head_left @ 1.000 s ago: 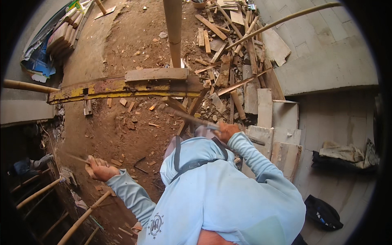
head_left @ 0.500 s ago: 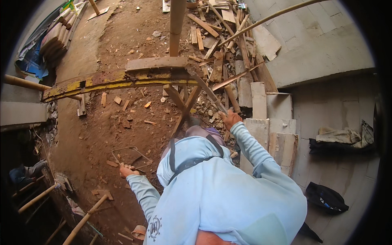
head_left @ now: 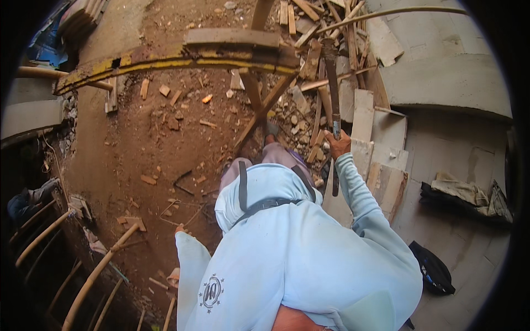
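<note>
Right hand point(head_left: 339, 145) curls its fingers round one tool point(head_left: 333, 83) — of left hand's point(head_left: 181, 228), by one wire point(head_left: 193, 215), I cannot tell.

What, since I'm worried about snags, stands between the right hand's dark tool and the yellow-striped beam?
Nothing visible: the right hand holds the dark tool to the right of the yellow-striped beam; only scrap wood lying lower down shows in the gap.

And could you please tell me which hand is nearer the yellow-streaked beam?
Right: in the picture, the right hand is below and right of the beam; the left hand is farther below it.
</note>
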The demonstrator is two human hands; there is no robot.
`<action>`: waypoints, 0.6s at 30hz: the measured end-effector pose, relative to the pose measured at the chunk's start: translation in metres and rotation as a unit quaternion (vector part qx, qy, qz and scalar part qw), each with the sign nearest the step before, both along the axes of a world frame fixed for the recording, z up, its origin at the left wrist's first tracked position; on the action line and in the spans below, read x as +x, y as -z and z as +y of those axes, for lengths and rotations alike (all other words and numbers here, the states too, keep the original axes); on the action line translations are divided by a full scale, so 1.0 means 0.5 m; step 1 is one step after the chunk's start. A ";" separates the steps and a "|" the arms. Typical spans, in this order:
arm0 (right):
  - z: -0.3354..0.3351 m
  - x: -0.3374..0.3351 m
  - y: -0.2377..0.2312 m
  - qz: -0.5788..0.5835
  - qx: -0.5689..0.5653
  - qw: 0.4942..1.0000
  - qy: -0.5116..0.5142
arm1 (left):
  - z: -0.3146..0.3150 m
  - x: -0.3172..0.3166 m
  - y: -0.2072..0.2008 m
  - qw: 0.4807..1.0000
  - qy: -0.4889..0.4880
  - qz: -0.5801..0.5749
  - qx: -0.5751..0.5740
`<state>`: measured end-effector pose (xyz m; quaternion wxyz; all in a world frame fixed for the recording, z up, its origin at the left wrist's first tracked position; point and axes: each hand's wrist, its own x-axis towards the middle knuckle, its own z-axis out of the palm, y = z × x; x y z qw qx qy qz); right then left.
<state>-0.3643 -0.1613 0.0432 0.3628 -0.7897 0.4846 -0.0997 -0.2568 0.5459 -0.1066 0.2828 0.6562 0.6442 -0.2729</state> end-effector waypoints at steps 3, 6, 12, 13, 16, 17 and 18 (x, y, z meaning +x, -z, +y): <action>0.041 -0.081 0.086 0.047 0.075 0.992 0.084 | 0.150 -0.041 0.093 0.996 0.079 0.019 -0.045; 0.078 -0.183 0.214 0.175 0.054 0.979 0.085 | -0.079 0.031 -0.013 0.895 0.329 -0.269 -0.137; 0.143 -0.293 0.390 0.468 0.217 0.848 0.122 | -0.657 0.243 -0.760 0.536 0.399 -0.662 -0.338; 0.178 -0.336 0.418 0.498 0.250 0.821 0.125 | -0.757 0.268 -0.829 0.447 0.381 -0.698 -0.410; 0.177 -0.354 0.462 0.548 0.299 0.777 0.086 | -0.953 0.263 -0.934 0.240 0.300 -0.788 -0.481; 0.198 -0.375 0.504 0.547 0.323 0.763 0.121 | -0.967 0.255 -0.887 0.235 0.281 -0.798 -0.478; 0.189 -0.374 0.514 0.554 0.337 0.751 0.126 | -0.971 0.238 -0.871 0.241 0.261 -0.820 -0.448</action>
